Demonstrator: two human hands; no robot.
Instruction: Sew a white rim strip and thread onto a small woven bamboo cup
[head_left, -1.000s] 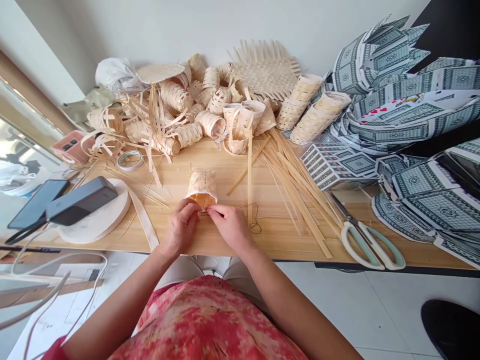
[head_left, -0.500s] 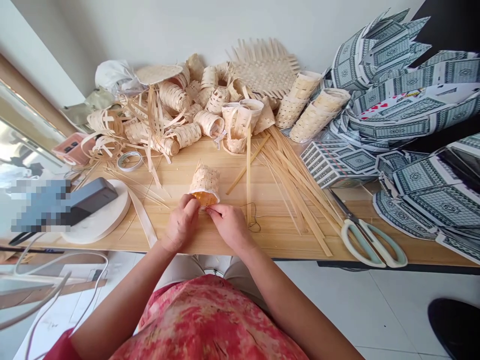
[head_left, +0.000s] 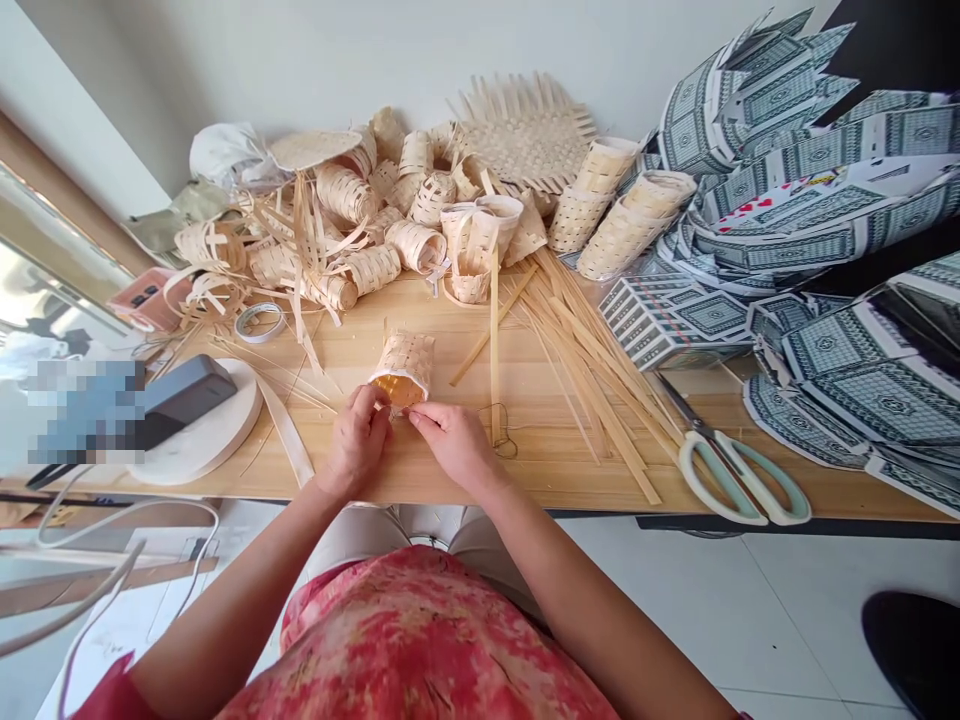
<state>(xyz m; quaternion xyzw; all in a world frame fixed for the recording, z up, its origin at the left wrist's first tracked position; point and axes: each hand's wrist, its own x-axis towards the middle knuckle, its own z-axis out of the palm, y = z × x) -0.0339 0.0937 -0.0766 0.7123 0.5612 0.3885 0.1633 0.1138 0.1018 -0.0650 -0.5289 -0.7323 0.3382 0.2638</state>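
Observation:
A small woven wood-strip basket (head_left: 405, 355) lies tilted on the table, its white-edged mouth facing me and its inside yellowish. My left hand (head_left: 358, 435) is closed on the left side of the basket's rim, fingers curled at the opening. At the lower edge of that rim, my right hand (head_left: 454, 440) pinches thumb against forefinger; whatever is between the fingertips is too small to make out. Just right of this hand, a thin dark thread (head_left: 506, 440) lies in loops on the wood, crossing the end of a pale strip (head_left: 494, 340).
Woven baskets (head_left: 371, 270) and strips are heaped along the wall. Loose flat strips (head_left: 592, 370) fan out to the right, beside scissors (head_left: 742, 475) and playing-card constructions (head_left: 847, 370). On the left are a tape roll (head_left: 259, 322) and a grey device on a white disc (head_left: 244, 400).
The basket has turned slightly and shifted a little left, so more of its mouth shows. My left hand has shifted slightly left and my right fingers stay at the rim.

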